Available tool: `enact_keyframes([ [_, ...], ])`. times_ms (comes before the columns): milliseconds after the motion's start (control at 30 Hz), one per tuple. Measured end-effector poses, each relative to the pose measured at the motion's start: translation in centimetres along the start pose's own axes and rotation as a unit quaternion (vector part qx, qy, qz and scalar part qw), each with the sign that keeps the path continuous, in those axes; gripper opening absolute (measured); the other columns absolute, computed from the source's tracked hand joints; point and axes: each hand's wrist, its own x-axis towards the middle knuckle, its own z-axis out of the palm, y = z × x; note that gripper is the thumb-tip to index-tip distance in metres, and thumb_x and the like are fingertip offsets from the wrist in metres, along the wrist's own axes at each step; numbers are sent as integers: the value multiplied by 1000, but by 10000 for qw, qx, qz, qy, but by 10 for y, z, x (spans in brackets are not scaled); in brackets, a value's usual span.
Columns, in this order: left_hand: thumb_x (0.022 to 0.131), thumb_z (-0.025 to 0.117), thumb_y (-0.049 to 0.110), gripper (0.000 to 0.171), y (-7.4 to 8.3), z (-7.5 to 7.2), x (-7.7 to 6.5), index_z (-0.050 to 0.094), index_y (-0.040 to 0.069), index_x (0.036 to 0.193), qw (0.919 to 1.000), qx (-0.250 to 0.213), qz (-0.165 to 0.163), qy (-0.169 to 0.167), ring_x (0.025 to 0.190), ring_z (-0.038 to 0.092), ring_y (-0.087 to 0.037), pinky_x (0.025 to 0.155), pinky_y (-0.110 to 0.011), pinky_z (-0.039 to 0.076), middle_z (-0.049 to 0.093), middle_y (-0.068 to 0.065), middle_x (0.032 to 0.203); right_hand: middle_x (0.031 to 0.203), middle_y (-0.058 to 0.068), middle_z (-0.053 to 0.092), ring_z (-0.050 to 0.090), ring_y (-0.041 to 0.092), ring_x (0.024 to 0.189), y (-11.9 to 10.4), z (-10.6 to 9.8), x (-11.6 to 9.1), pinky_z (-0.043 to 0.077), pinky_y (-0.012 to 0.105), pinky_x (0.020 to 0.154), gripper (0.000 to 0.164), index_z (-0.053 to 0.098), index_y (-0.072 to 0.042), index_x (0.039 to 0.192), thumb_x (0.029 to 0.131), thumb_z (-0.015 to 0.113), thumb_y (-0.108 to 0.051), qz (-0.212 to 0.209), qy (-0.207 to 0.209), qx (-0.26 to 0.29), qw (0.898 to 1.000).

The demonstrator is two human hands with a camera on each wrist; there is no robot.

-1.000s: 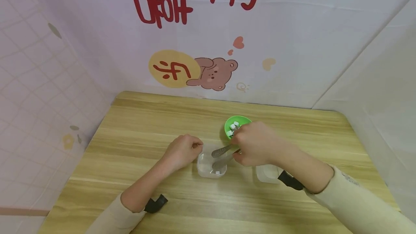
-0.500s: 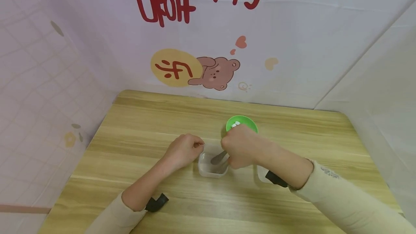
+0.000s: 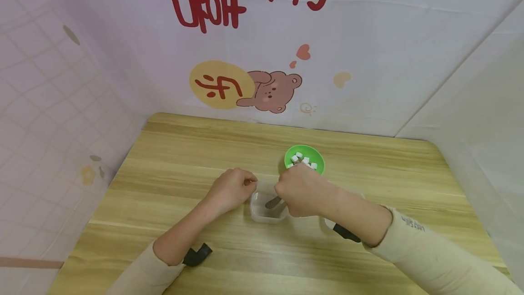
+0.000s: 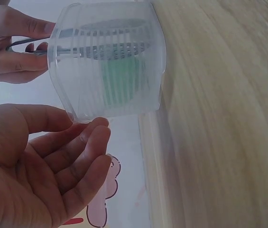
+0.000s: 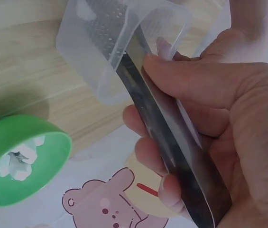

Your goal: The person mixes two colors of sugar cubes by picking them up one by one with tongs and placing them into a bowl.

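My left hand [image 3: 231, 190] pinches the rim corner of a clear plastic container [image 3: 262, 219] between thumb and fingers, as the left wrist view shows. In my right hand [image 3: 304, 190] is a pair of metal tongs [image 5: 157, 118], gripped along its arms. The perforated tips of the tongs reach down inside the container. A whitish piece [image 5: 84, 9] shows by the tips in the right wrist view. Just beyond the right hand stands a green bowl [image 3: 317, 154] holding several white cubes [image 5: 20, 166].
A second clear container [image 3: 329, 224] stands on the wooden table [image 3: 262, 258] to the right, mostly hidden under the right forearm. Behind the table's far edge rises a printed cloth wall [image 3: 368, 49], with more cloth along both sides.
The right hand has shifted slightly left and toward me with the tongs, uncovering more of the green bowl. The left hand has stayed at the container's rim.
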Motion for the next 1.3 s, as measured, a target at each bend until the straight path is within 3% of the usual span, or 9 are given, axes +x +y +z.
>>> enact_keyframes([
  [333, 99, 67, 14, 20, 0, -1, -1, 81, 6, 111, 10000, -38, -4, -16, 91, 65, -16, 84, -43, 56, 77, -4, 108, 54, -7, 36, 33, 12, 49, 4, 9, -9, 36, 32, 45, 38, 39, -19, 54, 70, 71, -6, -45, 357, 121, 9993],
  [567, 99, 66, 13, 20, 0, -2, -1, 81, 6, 111, 10000, -79, -26, -35, 86, 63, -16, 82, -41, 55, 77, -5, 109, 61, -8, 48, 48, 13, 54, 11, 11, -20, 43, 31, 48, 31, 56, -18, 63, 78, 82, -22, 127, 392, 602, 9973],
  [667, 99, 66, 12, 21, 0, -1, 0, 81, 6, 111, 9999, -97, -29, -45, 80, 61, -16, 77, -38, 53, 77, -6, 110, 64, -10, 49, 46, 9, 56, 17, 10, -28, 43, 28, 51, 27, 61, -19, 67, 81, 84, -22, 302, 562, 998, 9930],
  [833, 99, 66, 13, 21, 0, -1, -1, 81, 5, 112, 9998, -159, -72, -69, 72, 58, -16, 67, -34, 50, 76, -8, 110, 69, -13, 52, 40, 2, 58, 30, 9, -48, 38, 22, 51, 15, 72, -18, 79, 79, 86, -15, 509, 1130, 1649, 9785],
  [1033, 100, 66, 14, 22, 2, -1, -1, 80, 4, 113, 9996, -221, -160, -107, 72, 58, -17, 62, -34, 48, 76, -9, 110, 81, -13, 68, 55, -2, 65, 47, 13, -72, 45, 20, 55, 17, 81, -14, 91, 76, 90, -10, 768, 2081, 1990, 9546],
  [1300, 100, 67, 15, 20, 3, -1, -2, 81, 8, 112, 9997, -82, -237, -75, 83, 60, -17, 72, -34, 50, 76, -6, 111, 89, -5, 77, 66, -1, 67, 66, 26, -95, 49, 16, 55, 23, 82, -14, 94, 75, 88, -2, 1375, 3104, 2311, 9118],
])
